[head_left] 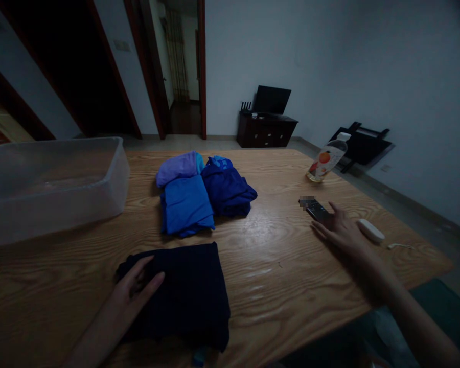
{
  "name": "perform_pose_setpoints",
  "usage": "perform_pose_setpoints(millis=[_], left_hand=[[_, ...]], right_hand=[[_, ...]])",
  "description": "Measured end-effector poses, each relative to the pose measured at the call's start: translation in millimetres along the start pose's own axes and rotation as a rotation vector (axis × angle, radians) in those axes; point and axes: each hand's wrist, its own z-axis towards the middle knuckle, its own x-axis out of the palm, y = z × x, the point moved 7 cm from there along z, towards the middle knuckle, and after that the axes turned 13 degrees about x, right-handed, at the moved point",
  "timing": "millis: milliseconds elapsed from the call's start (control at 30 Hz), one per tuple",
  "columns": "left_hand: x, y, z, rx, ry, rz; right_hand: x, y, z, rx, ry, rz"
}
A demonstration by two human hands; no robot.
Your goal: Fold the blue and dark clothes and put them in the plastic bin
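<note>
Near the front of the table lies a folded dark navy garment [187,291]. My left hand [134,291] rests at its left side, thumb and fingers apart. On the right, my right hand [339,230] is at the near end of a dark phone [317,208], its fingers spread. Whether the fingers touch the phone is hard to make out. Beyond the navy garment sit more folded clothes: a bright blue one [187,204], a deep blue one [228,189] and a purple one [177,168].
A clear plastic bin [61,204] stands on the wooden table [260,286] at left. Right of my right hand lie a white oval case [371,231] and a short pale cord [400,246]. A drink bottle [325,159] stands at the far right.
</note>
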Motion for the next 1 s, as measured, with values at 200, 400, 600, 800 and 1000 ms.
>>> perform_pose_setpoints(millis=[200, 400, 600, 800, 1000], left_hand=[[3.8, -6.7, -2.4, 0.0, 0.033, -0.086], [8.0, -6.9, -5.3, -0.006, 0.059, -0.16], [9.3, 1.4, -4.5, -0.027, 0.087, -0.153], [7.9, -2.7, -4.3, -0.069, 0.068, -0.144], [3.1, 11.7, -6.2, -0.086, 0.05, -0.076]], right_hand=[[-5.1, -10.6, -16.2, 0.009, -0.091, -0.121], [-9.9, -1.9, -21.1, 0.031, -0.126, -0.142], [-9.7, -3.0, -37.3, -0.012, -0.164, -0.099], [-20.8, -17.3, -54.8, -0.023, -0.177, 0.0], [-35.0, -16.3, -78.2, -0.006, -0.199, 0.011]])
